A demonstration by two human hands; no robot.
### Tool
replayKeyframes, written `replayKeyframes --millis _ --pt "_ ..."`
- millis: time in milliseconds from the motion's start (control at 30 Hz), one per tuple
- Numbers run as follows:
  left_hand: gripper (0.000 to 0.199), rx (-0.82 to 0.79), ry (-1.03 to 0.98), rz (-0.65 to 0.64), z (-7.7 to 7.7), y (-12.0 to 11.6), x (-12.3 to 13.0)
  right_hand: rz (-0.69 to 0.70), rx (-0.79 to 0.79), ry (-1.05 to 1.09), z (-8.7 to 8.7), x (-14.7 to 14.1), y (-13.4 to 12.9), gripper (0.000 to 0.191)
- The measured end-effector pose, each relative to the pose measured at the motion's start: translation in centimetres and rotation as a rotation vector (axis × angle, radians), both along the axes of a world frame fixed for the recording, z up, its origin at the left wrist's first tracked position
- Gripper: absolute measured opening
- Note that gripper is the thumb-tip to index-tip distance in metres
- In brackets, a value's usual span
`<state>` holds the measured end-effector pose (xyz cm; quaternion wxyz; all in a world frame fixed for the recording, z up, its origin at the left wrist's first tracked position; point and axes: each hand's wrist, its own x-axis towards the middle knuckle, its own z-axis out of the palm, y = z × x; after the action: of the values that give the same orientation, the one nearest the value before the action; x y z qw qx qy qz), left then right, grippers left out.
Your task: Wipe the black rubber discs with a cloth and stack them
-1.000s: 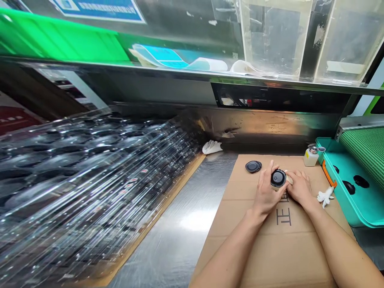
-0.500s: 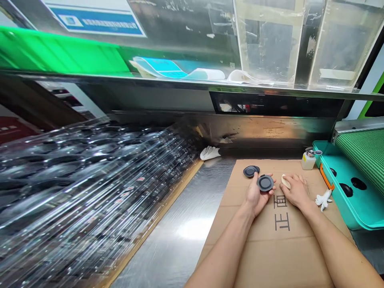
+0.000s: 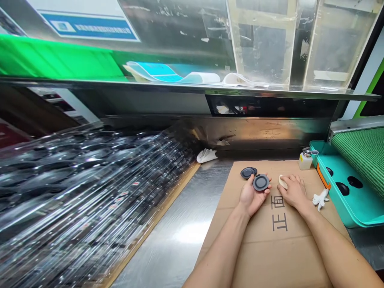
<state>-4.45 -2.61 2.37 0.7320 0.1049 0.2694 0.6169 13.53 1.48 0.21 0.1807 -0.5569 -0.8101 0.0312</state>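
Note:
My left hand (image 3: 253, 199) holds a round dark grey plastic part (image 3: 261, 183), its ringed face turned up and fingers wrapped round its edge. Just behind that hand, another dark round part or two (image 3: 248, 173) lie on the cardboard sheet (image 3: 255, 256). My right hand (image 3: 294, 191) is closed on a small cream-coloured pad (image 3: 282, 182), close to the cardboard and to the right of the held part. A crumpled white cloth (image 3: 321, 199) lies beside my right wrist.
A white pump bottle (image 3: 305, 160) stands at the cardboard's back right corner. The teal bin (image 3: 345, 214) with dark round parts sits on the right under a green conveyor belt (image 3: 360, 148). Stacked clear trays (image 3: 99, 208) fill the left. A metal shelf (image 3: 180, 85) runs overhead.
The whole view has shifted slightly, so everything sits a little further left. Both hands keep nearly the same pose, still holding the round part and the pad.

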Motion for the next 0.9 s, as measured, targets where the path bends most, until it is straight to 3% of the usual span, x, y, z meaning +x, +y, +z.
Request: replayKeyframes --millis 167,300,400,567,700,800,900 --pt "0.039 0.005 0.02 0.0 -0.1 -0.2 0.3 0.013 0.01 0.068 0.7 0.3 0.2 0.037" --pt "0.038 0.004 0.05 -0.032 -0.3 -0.2 0.6 -0.151 0.133 0.19 1.7 1.1 1.2 0.038" --pt "0.037 -0.016 0.061 -0.031 -0.4 -0.2 0.7 -0.244 0.09 0.173 3.0 2.0 1.5 0.035" --pt "0.037 -0.055 0.047 -0.041 -0.6 -0.2 1.1 -0.339 0.113 -0.012 4.9 5.1 -1.9 0.032" --pt "0.038 -0.056 -0.034 -0.055 -0.4 -0.2 1.6 -0.499 0.09 -0.112 3.6 7.5 -5.7 0.037" --pt "0.041 -0.057 -0.129 -0.065 -0.1 -0.1 1.7 -0.473 0.043 -0.133 1.6 8.1 -6.3 0.034" --pt "0.042 -0.055 -0.206 -0.059 0.3 -0.2 1.5 -0.376 0.093 -0.053 0.2 8.2 -5.3 0.032"
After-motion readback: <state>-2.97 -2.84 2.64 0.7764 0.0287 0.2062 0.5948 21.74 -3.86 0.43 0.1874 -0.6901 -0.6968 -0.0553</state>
